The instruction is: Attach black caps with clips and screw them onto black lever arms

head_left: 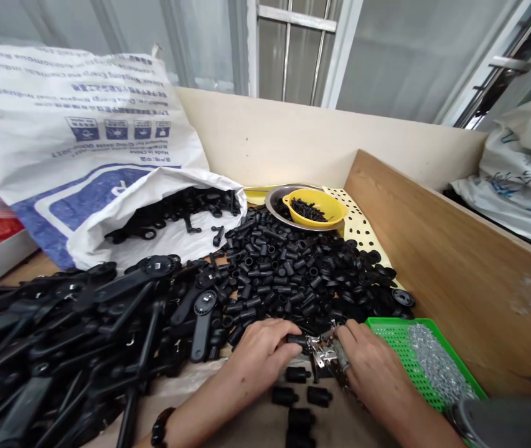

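Note:
My left hand (265,348) pinches a black cylindrical part (297,340) between thumb and fingers, its end against a shiny metal fixture (324,352). On the fixture's right side my right hand (368,358) has its fingers closed round the metal; a ring shows on one finger. Just below the hands, several black cylindrical pieces (284,396) lie on the brown work surface. Beyond the hands spreads a large pile of short black tubes (277,267), with round black caps (353,274) at its right.
Long black handled parts (106,330) heap up at the left. Behind them a white sack (106,124) spills black pieces. A yellow bowl (340,208) sits in a metal bowl (272,202). A green tray (384,326) holds small silvery pieces, beside a wooden board (456,280).

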